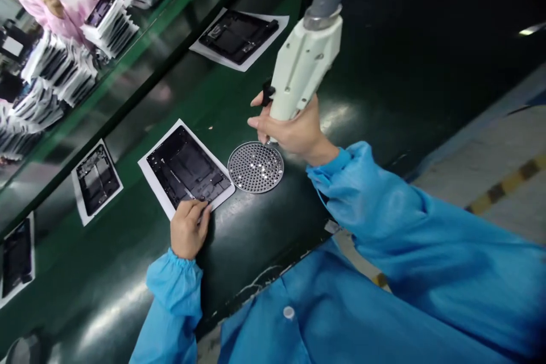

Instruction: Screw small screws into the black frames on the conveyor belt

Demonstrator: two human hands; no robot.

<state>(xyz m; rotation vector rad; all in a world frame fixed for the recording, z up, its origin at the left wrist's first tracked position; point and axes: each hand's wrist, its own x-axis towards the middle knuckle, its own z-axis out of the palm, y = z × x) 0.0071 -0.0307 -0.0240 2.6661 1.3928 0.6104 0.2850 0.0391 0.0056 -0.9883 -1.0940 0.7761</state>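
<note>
Head view of a person in a blue coat working at a green counter [128, 284]. The right hand [294, 131] is wrapping closed around the grip of a cream-coloured power screwdriver [303, 65], which is hanging from a grey sleeve above and pointing its tip down at the far edge of a round perforated metal dish [256, 167]. The dish is holding small bright screws, too small to count. The left hand [187, 228] is lying with fingers curled, pressing down on the near corner of a black tablet frame [187, 170], which is resting on a white sheet [149, 166]; whether it is pinching anything is not visible.

The frame is lying just to the left of the dish, nearly touching it, with its long axis running diagonally from the far left toward the near right. The screwdriver tip is sitting to the right of the frame, across the dish, so the left hand is the nearer to the frame.

Further frames on white sheets are lying along the counter to the left [97, 180] and beyond [239, 36]. At top left, another person in a pink coat [68, 5] is handling stacked trays [108, 25].
</note>
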